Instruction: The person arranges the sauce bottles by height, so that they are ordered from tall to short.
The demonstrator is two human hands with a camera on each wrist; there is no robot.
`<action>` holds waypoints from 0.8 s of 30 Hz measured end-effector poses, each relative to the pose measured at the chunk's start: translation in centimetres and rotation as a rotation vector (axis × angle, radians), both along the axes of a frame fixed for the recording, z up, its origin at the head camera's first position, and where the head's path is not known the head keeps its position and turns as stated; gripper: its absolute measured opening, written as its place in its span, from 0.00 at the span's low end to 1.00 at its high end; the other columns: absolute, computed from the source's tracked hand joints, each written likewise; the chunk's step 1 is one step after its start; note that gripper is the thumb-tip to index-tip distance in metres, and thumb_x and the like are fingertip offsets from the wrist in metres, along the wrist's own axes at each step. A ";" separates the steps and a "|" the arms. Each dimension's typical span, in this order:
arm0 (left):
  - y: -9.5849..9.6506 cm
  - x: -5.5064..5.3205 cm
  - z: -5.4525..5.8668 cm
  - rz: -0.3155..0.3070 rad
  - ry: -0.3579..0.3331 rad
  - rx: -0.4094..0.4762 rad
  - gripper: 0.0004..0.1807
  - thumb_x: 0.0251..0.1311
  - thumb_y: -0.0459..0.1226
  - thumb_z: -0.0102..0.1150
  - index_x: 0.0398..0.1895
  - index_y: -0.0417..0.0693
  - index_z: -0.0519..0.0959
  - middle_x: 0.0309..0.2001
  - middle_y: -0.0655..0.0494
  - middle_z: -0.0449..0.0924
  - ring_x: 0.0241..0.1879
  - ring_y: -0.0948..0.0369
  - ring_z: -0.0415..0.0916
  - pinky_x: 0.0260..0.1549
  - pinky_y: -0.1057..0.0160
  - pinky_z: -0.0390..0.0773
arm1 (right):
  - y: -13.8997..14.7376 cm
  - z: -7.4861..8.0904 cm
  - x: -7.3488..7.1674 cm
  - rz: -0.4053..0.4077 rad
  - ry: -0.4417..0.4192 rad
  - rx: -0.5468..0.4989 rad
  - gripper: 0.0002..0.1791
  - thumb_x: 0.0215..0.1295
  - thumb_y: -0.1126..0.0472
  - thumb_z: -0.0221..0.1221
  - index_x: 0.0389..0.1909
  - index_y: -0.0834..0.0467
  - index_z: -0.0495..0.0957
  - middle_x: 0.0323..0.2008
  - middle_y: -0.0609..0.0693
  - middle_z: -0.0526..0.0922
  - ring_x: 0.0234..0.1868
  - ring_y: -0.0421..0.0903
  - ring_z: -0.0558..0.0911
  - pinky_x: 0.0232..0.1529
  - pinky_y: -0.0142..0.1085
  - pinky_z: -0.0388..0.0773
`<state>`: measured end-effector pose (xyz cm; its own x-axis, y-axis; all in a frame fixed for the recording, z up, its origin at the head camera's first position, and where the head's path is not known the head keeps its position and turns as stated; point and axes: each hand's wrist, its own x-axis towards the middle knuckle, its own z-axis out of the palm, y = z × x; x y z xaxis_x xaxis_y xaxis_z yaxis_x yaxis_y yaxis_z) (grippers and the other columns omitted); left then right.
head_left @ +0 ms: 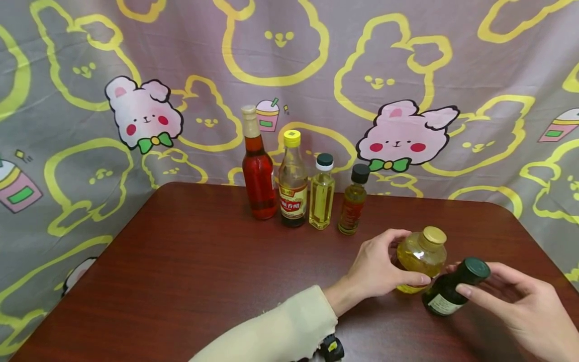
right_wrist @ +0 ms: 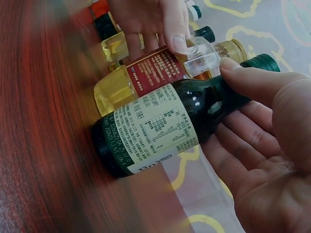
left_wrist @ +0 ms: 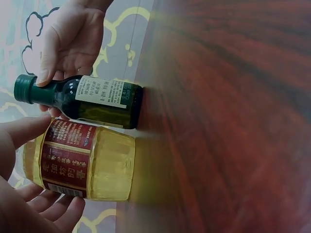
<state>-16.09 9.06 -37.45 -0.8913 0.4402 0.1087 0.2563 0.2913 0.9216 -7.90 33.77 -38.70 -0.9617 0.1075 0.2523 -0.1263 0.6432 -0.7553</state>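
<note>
Toward the right of the table, my left hand (head_left: pixel 374 265) holds a squat bottle of yellow oil (head_left: pixel 420 255) with a gold cap, thumb on one side and fingers on the other. Its red label (left_wrist: pixel 68 155) shows in the left wrist view. My right hand (head_left: pixel 526 304) grips a dark green glass bottle (right_wrist: pixel 150 128) with a green cap by its neck, between thumb and fingers. That bottle leans a little and stands close beside the oil bottle. Whether either base touches the table, I cannot tell.
Along the back stand a tall red bottle (head_left: pixel 260 181), a yellow-capped vinegar bottle (head_left: pixel 292 193), a square bottle of pale oil (head_left: pixel 321 198) and a small black-capped bottle (head_left: pixel 353 206). A patterned curtain (head_left: pixel 190 45) hangs behind the brown table (head_left: pixel 181 271).
</note>
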 end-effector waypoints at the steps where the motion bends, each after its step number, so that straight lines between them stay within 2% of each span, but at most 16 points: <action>1: 0.1 0.0 0.0 -0.004 0.008 -0.013 0.41 0.47 0.44 0.87 0.67 0.63 0.77 0.58 0.71 0.83 0.50 0.78 0.79 0.50 0.75 0.79 | 0.0 0.0 0.1 0.002 0.004 0.001 0.23 0.64 0.67 0.73 0.60 0.61 0.81 0.46 0.23 0.87 0.44 0.20 0.86 0.37 0.19 0.82; 6: 0.2 -0.1 0.1 -0.022 0.026 -0.081 0.44 0.47 0.45 0.87 0.69 0.63 0.75 0.60 0.70 0.83 0.53 0.76 0.80 0.52 0.74 0.79 | 0.1 0.4 0.2 0.021 0.014 0.007 0.23 0.64 0.68 0.73 0.60 0.62 0.82 0.47 0.26 0.88 0.45 0.22 0.87 0.38 0.19 0.82; 15: 0.3 -0.4 0.4 -0.014 0.071 -0.199 0.45 0.48 0.48 0.86 0.71 0.65 0.74 0.61 0.71 0.82 0.58 0.73 0.78 0.57 0.69 0.78 | 0.1 0.7 0.0 0.029 0.031 0.051 0.22 0.64 0.66 0.74 0.58 0.60 0.83 0.45 0.26 0.88 0.44 0.22 0.86 0.38 0.19 0.81; 24: 0.5 -0.5 0.5 -0.007 0.102 -0.235 0.44 0.46 0.51 0.87 0.69 0.66 0.75 0.59 0.72 0.83 0.56 0.73 0.78 0.55 0.70 0.77 | 0.2 0.7 0.1 0.027 0.018 0.055 0.22 0.65 0.65 0.73 0.58 0.60 0.82 0.45 0.25 0.87 0.45 0.21 0.86 0.39 0.19 0.81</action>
